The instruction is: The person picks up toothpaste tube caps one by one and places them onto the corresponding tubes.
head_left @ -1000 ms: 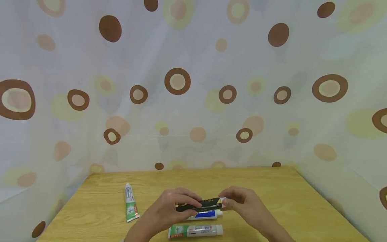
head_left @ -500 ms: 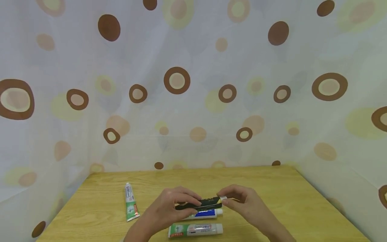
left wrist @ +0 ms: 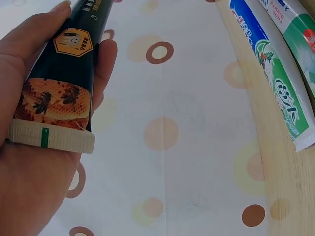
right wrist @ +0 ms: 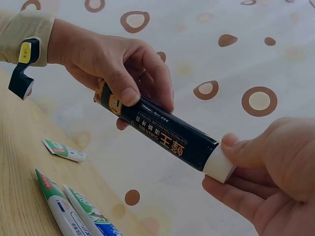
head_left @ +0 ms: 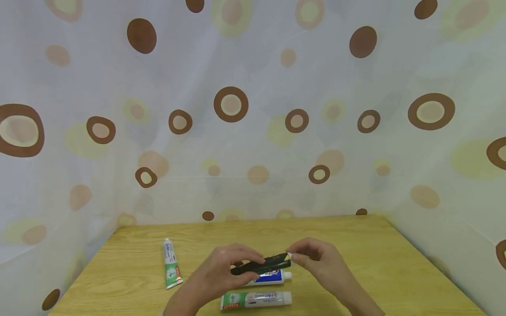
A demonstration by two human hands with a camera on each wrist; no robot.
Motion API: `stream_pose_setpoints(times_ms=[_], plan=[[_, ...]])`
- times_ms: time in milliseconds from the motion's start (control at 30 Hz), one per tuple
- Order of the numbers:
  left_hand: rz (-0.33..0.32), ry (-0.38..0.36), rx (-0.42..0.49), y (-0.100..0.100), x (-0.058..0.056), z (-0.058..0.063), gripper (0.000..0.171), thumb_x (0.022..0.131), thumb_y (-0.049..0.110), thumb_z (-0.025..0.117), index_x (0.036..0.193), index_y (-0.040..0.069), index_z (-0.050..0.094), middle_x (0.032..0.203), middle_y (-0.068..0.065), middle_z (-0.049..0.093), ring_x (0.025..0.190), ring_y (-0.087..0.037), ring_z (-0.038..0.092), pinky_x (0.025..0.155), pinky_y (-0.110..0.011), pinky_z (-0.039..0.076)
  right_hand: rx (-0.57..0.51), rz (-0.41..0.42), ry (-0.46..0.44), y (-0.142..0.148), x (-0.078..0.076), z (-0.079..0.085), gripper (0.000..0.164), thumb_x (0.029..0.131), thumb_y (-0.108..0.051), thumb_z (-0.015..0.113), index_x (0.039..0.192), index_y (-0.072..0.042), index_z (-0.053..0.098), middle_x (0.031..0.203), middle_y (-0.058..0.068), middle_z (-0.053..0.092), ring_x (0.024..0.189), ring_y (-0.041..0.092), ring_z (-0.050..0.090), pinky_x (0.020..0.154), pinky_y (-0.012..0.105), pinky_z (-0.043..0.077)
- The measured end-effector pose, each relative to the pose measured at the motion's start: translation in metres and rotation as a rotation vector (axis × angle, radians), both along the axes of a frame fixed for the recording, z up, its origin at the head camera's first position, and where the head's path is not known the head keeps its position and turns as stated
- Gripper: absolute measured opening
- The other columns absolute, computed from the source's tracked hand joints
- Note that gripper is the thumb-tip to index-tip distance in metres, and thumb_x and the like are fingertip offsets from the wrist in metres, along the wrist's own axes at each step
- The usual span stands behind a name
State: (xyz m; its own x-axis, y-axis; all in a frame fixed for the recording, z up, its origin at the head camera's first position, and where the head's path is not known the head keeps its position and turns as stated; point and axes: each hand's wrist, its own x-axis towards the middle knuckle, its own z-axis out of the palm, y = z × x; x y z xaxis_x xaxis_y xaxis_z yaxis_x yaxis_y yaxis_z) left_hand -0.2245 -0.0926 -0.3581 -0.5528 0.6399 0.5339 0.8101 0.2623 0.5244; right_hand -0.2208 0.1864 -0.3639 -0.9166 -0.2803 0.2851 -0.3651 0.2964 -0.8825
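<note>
A black toothpaste tube point(head_left: 272, 263) is held between both hands above the table, its cap end pointing right. My left hand point(head_left: 221, 268) grips the flat-sealed half, thumb and fingers on either side. At the other end, the thumb and fingers of my right hand point(head_left: 322, 263) pinch the white cap point(right wrist: 219, 164), which sits on the tube. The left wrist view shows honeycomb and bees printed near the pale crimped end point(left wrist: 51, 136). Beneath the held tube lies a blue, white and green toothpaste tube point(head_left: 270, 278), partly covered by it in the head view.
Nearer the front edge lies a green-and-white toothpaste tube point(head_left: 257, 300), cap to the right. A similar tube point(head_left: 171, 265) rests at the left, cap pointing away. The wooden table point(head_left: 336, 232) meets a dotted cloth point(head_left: 253, 145) behind and at both sides.
The right hand has risen slightly, lifting the cap end, so the black tube slopes up to the right more. The tube has turned a little about its length. The left hand stays nearly still.
</note>
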Motion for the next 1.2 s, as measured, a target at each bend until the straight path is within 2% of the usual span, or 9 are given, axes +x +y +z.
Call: stream_pose_setpoints(times_ms=[100, 300, 533, 633, 800, 1000, 1200], plan=[[0.004, -0.020, -0.027, 0.000, -0.001, -0.001, 0.032, 0.088, 0.015, 0.076, 0.119, 0.018, 0.069, 0.115, 0.001, 0.072, 0.100, -0.007, 0.066, 0.082, -0.020, 0.056, -0.018, -0.017, 0.028, 0.001, 0.001, -0.001, 0.021, 0.092, -0.023, 0.071, 0.106, -0.008, 0.072, 0.109, 0.010, 0.071, 0.096, 0.009, 0.069, 0.084, 0.023, 0.055], [0.052, -0.141, -0.103, -0.003, -0.003, 0.003, 0.036, 0.090, 0.010, 0.073, 0.124, 0.016, 0.067, 0.115, 0.001, 0.072, 0.094, -0.001, 0.065, 0.082, -0.020, 0.055, -0.060, -0.072, 0.027, 0.000, 0.000, 0.001, 0.018, 0.090, -0.019, 0.073, 0.103, -0.007, 0.072, 0.109, 0.009, 0.072, 0.095, 0.009, 0.069, 0.083, 0.023, 0.056], [0.171, -0.229, -0.132, -0.014, -0.006, 0.003, 0.034, 0.094, 0.038, 0.066, 0.122, 0.019, 0.069, 0.117, 0.001, 0.072, 0.100, -0.006, 0.067, 0.082, -0.021, 0.055, -0.081, -0.074, -0.017, 0.002, -0.005, -0.001, 0.021, 0.090, -0.021, 0.073, 0.105, -0.006, 0.070, 0.111, 0.010, 0.071, 0.096, 0.011, 0.069, 0.085, 0.024, 0.056], [0.214, -0.206, -0.112, -0.017, -0.008, 0.000, 0.036, 0.095, 0.042, 0.062, 0.123, 0.020, 0.069, 0.118, 0.003, 0.071, 0.104, -0.009, 0.067, 0.083, -0.023, 0.056, -0.095, -0.081, -0.052, 0.003, -0.008, -0.003, 0.024, 0.090, -0.023, 0.073, 0.106, -0.006, 0.070, 0.113, 0.008, 0.071, 0.098, 0.013, 0.069, 0.086, 0.024, 0.055], [0.258, -0.157, -0.079, -0.018, -0.012, -0.005, 0.033, 0.095, 0.038, 0.065, 0.122, 0.020, 0.069, 0.118, 0.005, 0.070, 0.104, -0.011, 0.066, 0.084, -0.024, 0.056, -0.126, -0.057, -0.076, 0.004, -0.013, -0.009, 0.028, 0.088, -0.024, 0.075, 0.108, -0.005, 0.069, 0.117, 0.011, 0.069, 0.102, 0.014, 0.069, 0.089, 0.025, 0.055], [0.256, -0.085, -0.077, -0.019, -0.016, -0.009, 0.030, 0.094, 0.026, 0.069, 0.121, 0.013, 0.069, 0.117, 0.000, 0.071, 0.107, -0.018, 0.067, 0.086, -0.025, 0.056, -0.090, -0.036, -0.022, 0.001, -0.016, -0.014, 0.027, 0.089, -0.022, 0.075, 0.109, -0.004, 0.069, 0.116, 0.014, 0.069, 0.103, 0.010, 0.068, 0.090, 0.023, 0.054], [0.278, -0.080, -0.106, -0.018, -0.019, -0.012, 0.029, 0.093, 0.020, 0.070, 0.122, 0.015, 0.069, 0.118, -0.001, 0.070, 0.108, -0.019, 0.065, 0.085, -0.024, 0.056, 0.051, -0.087, 0.087, -0.005, -0.017, -0.018, 0.018, 0.092, -0.017, 0.070, 0.109, -0.011, 0.070, 0.110, 0.005, 0.071, 0.103, 0.011, 0.068, 0.087, 0.022, 0.056]])
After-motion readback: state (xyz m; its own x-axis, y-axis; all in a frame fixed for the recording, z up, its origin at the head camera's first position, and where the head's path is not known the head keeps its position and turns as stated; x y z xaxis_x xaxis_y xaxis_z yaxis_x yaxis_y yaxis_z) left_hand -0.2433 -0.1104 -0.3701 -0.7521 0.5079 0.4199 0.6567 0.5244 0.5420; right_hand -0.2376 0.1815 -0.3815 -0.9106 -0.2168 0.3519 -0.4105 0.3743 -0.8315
